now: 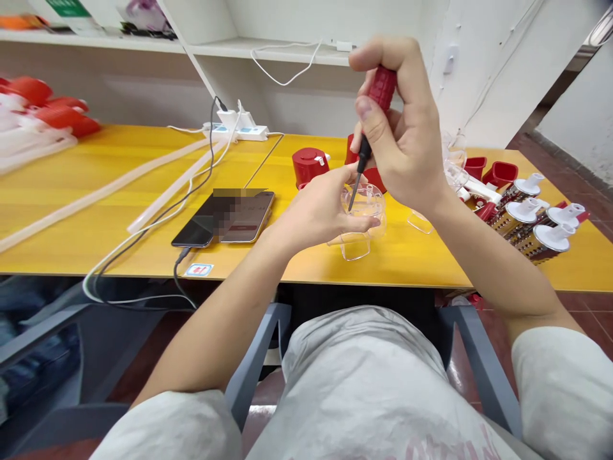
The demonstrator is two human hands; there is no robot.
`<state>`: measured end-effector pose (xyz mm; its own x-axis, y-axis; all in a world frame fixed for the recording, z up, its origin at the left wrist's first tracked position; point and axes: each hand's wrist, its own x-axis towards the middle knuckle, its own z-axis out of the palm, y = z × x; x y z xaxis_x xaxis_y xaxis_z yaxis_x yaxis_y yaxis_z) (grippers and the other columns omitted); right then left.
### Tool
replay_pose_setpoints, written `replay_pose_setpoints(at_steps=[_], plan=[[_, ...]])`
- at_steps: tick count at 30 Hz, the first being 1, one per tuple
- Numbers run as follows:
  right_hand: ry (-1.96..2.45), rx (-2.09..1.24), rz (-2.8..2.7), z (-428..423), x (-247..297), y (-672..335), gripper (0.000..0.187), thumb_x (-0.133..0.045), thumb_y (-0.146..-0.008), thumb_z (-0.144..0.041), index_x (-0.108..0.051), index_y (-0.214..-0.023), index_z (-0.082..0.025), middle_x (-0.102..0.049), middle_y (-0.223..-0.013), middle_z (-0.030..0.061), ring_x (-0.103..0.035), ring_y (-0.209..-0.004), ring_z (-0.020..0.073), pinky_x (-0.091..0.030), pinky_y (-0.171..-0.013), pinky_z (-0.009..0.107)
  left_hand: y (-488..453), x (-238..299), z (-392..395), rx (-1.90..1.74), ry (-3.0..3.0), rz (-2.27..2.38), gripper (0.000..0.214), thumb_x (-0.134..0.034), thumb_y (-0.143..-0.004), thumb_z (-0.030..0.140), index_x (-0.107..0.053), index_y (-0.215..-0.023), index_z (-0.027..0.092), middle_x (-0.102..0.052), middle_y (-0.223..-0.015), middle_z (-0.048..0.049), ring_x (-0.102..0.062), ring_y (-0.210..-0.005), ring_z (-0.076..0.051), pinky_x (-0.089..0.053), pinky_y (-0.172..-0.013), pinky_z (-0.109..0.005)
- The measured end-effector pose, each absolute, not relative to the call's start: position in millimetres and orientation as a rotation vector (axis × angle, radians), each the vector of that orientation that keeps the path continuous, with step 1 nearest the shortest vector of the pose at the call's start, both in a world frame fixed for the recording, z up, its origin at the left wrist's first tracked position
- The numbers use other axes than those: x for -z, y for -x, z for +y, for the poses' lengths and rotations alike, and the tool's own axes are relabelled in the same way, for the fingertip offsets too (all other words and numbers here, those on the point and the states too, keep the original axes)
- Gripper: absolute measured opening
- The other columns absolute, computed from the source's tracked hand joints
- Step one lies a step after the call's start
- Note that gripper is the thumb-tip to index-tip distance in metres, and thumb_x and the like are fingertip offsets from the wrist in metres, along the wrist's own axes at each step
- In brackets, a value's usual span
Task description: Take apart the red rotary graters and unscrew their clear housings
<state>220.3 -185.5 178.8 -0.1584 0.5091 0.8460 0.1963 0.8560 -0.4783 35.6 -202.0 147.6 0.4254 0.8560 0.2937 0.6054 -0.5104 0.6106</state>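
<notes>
My right hand grips a screwdriver with a red handle, and its thin black shaft points down into a clear plastic housing. My left hand holds that housing from the near side, with the fingers wrapped across it. The screwdriver tip sits inside the clear part, and its exact contact point is hard to see through the plastic. A red plastic cap stands just beyond my left hand on the yellow table.
A smartphone with a cable lies left of my hands near a power strip. Long translucent strips cross the table. Metal cylinders with white caps, red parts and clear parts crowd the right side. Red-and-white packaging sits far left.
</notes>
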Motion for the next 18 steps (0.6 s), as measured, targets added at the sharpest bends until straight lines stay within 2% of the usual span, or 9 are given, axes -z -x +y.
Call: replay_pose_setpoints(at_steps=[5,10,14,18], plan=[[0.499,-0.300,-1.832,-191,-190,-219,0.034,-0.059,-0.112,-0.048,-0.061,-0.145,-0.038,-0.067,-0.161,0.0061,-0.073,-0.120,0.0252,-0.071,-0.084,0.035,-35,-146,-201,-0.797,-2.289,1.241,0.053,-0.103,-0.078,0.050,-0.067,-0.107,0.024,-0.077,-0.104,-0.0045,-0.071,-0.096,-0.028,-0.050,-0.080,-0.042],[0.595,-0.282,-1.997,-212,-217,-221,0.029,-0.065,-0.109,-0.039,-0.065,-0.137,-0.033,-0.068,-0.155,0.0037,-0.070,-0.132,0.0235,-0.070,-0.088,0.028,-35,-147,-201,-0.814,-2.231,1.199,0.055,-0.104,-0.076,0.046,-0.067,-0.110,0.026,-0.079,-0.109,-0.0041,-0.075,-0.103,-0.030,-0.057,-0.088,-0.044],[0.742,-0.229,-2.021,-222,-228,-222,0.028,-0.073,-0.105,-0.039,-0.069,-0.133,-0.032,-0.069,-0.153,0.0029,-0.068,-0.129,0.0240,-0.071,-0.095,0.031,-36,-147,-203,-0.807,-2.202,1.193,0.053,-0.104,-0.075,0.045,-0.068,-0.109,0.027,-0.081,-0.108,-0.0038,-0.077,-0.105,-0.031,-0.060,-0.090,-0.046],[0.739,-0.165,-2.033,-219,-227,-220,0.029,-0.079,-0.101,-0.039,-0.072,-0.128,-0.031,-0.072,-0.149,0.0033,-0.067,-0.126,0.0255,-0.070,-0.090,0.033,-36,-147,-205,-0.801,-2.205,1.217,0.052,-0.104,-0.076,0.045,-0.068,-0.109,0.027,-0.081,-0.104,-0.0032,-0.077,-0.104,-0.032,-0.061,-0.090,-0.047]])
